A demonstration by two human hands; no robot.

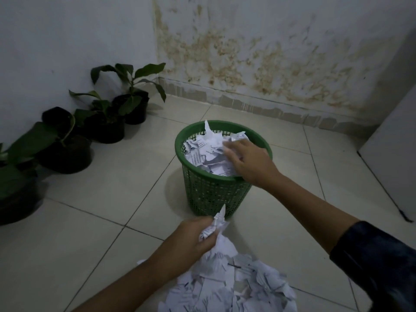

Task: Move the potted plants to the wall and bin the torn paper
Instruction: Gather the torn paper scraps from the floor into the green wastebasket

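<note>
A green mesh bin (216, 194) stands on the tiled floor, filled near the rim with torn paper (202, 154). My right hand (247, 163) reaches over the bin's near right rim, its fingers spread loosely on the paper inside. My left hand (193, 235) grips a crumpled bunch of torn paper (216, 226) just in front of the bin. Below it a heap of torn paper (236, 287) lies on the floor. Several potted plants in black pots (103, 122) stand in a row along the left wall.
A stained wall with a skirting strip (258, 104) runs behind the bin. A white cabinet or door edge (391, 158) stands at the right. Floor tiles (108, 183) lie between the plants and the bin.
</note>
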